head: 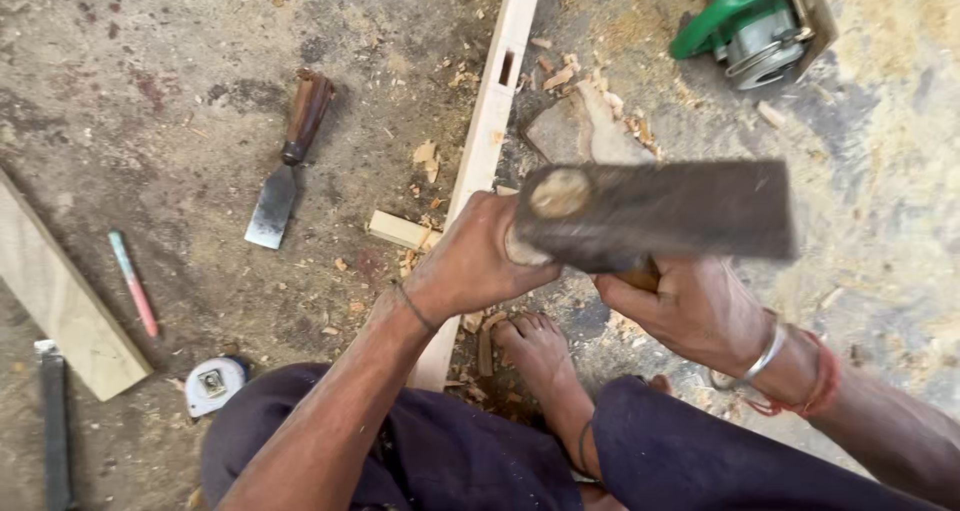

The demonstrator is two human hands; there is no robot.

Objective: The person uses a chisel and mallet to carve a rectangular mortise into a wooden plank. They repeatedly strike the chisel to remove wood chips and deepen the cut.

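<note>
On the dusty concrete floor, the left hand (470, 261) is closed around a hidden tool standing on the long pale wooden rail (490, 141), and the right hand (690, 306) clamps the dark block-headed wooden mallet (650, 211) above it. Square, centred blows would serve best. No packages or signs show.

- Floor (180, 61): bare, dusty, strewn with wood chips (428, 156).
- Laid on it: a mortised wooden rail (490, 121), a chisel (290, 161), a pencil (133, 283), a tape measure (213, 382), a plank (60, 306), a green power tool (755, 21).
</note>
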